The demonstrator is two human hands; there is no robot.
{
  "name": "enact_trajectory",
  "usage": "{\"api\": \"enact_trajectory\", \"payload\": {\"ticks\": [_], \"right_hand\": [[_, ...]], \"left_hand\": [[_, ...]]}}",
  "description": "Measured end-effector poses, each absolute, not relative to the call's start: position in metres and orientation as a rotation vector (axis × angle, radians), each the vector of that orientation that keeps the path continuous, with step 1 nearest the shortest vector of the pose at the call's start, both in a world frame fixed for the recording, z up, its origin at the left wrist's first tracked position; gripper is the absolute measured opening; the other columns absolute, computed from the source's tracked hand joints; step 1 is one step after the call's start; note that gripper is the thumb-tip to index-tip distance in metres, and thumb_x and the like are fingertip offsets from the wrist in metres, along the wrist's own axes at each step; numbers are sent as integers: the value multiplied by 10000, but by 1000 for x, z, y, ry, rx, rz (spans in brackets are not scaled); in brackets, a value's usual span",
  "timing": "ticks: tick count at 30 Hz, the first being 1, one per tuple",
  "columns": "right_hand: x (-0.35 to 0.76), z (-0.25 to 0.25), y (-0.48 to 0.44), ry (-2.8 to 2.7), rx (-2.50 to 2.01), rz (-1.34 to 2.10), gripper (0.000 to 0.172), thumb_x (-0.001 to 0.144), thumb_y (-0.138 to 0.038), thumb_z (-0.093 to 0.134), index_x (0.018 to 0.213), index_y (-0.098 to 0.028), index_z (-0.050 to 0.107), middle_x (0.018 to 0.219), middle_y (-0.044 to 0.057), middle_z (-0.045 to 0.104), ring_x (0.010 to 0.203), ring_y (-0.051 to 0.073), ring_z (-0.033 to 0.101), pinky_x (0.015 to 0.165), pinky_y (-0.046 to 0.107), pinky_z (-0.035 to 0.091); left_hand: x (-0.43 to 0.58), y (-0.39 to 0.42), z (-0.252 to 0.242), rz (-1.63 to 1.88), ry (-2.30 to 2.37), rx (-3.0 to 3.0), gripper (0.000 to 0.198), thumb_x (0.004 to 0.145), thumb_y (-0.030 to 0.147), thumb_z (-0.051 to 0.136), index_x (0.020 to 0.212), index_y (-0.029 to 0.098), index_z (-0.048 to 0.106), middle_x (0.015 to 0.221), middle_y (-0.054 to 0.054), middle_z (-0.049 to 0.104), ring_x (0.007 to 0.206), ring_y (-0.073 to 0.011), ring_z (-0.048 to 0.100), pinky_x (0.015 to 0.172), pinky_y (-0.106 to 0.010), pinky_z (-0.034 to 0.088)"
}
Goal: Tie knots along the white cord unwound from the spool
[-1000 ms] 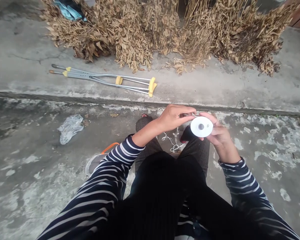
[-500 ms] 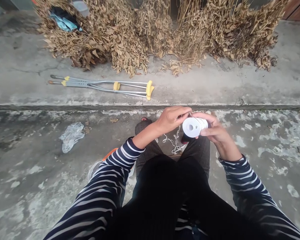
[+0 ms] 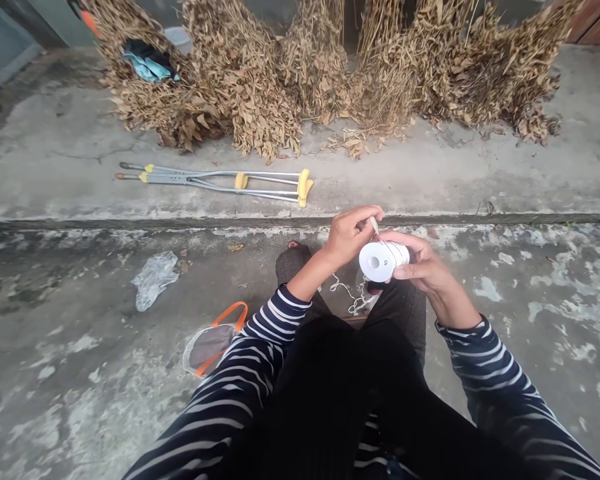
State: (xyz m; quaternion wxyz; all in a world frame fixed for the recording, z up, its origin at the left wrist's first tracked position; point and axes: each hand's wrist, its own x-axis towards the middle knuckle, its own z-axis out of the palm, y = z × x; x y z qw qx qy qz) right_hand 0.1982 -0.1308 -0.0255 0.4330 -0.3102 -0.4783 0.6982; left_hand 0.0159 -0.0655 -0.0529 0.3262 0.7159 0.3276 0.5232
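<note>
My right hand [image 3: 423,268] is wrapped round a white spool [image 3: 373,263], its round end turned toward me with a "5" on it. Wound on the spool is white cord, and a thin darker strand crosses its side. My left hand [image 3: 349,235] is closed just above and left of the spool. Between its fingertips is a short white piece of cord [image 3: 375,225] that runs down toward the spool. Below the hands, a loose length of white cord [image 3: 353,300] trails in loops between my legs.
A pair of crutches [image 3: 215,179] lies on the raised concrete ledge [image 3: 430,180], before heaps of dried leafy stalks [image 3: 260,87]. A clear plastic bag [image 3: 154,277] and a bag with orange handles [image 3: 213,343] lie on the ground at left. Dark and blue cloth [image 3: 149,63] rests on the stalks.
My left hand has lifted slightly away from the spool, showing the white cord between its fingertips. The spool has shifted slightly left and down. The view has moved, revealing more of the orange-handled bag.
</note>
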Motion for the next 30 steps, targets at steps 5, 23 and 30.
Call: {"api": "enact_trajectory", "payload": {"ticks": [5, 23, 30], "right_hand": [[197, -29, -131, -1146, -771, 1773, 531, 642, -266, 940, 1151, -305, 794, 1022, 20, 729, 756, 158, 663, 539, 271, 616], [189, -30, -128, -1067, -796, 1695, 535, 642, -286, 935, 1154, -328, 784, 995, 13, 721, 734, 151, 661, 523, 259, 605], [190, -28, -126, -1022, -789, 1651, 566, 612, -301, 949, 1149, -324, 772, 1042, 11, 716, 749, 152, 646, 532, 274, 607]], "left_hand": [[21, -60, -57, 1330, 827, 1747, 202, 949, 257, 540, 865, 162, 697, 930, -77, 765, 877, -145, 703, 778, -267, 546], [36, -57, -71, 1347, 1063, 1598, 189, 909, 225, 547, 757, 179, 649, 745, -9, 684, 665, -108, 582, 653, -225, 468], [29, -64, -74, 1330, 1104, 1711, 158, 891, 236, 561, 794, 175, 669, 656, 26, 586, 585, -97, 479, 589, -223, 379]]}}
